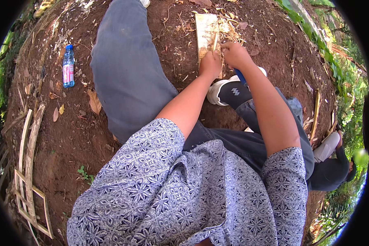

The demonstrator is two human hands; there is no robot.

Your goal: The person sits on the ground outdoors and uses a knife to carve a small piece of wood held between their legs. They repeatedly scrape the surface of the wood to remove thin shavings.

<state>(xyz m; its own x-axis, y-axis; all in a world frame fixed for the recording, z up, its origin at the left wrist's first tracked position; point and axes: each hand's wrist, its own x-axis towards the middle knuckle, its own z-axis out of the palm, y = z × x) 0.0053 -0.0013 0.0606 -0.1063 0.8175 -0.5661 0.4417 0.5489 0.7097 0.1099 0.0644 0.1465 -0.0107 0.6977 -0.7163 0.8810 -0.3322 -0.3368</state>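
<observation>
My left hand (210, 65) is closed around a thin pale wooden stick (215, 40), whose upper end points away from me over a flat wooden board (206, 28). Just right of it, my right hand (237, 55) is closed too. From under that hand sticks out the blue handle (240, 76) of a tool. Its working end is hidden or too small to make out, so I cannot tell its kind. The board lies on the soil between my feet, and both hands are over its near end.
Wood shavings (228, 28) lie right of the board. My white shoe (214, 92) is close below my hands. A blue-capped plastic bottle (68, 67) stands or lies at the left, above a wooden frame (33, 209). Another person (330, 168) sits at the far right.
</observation>
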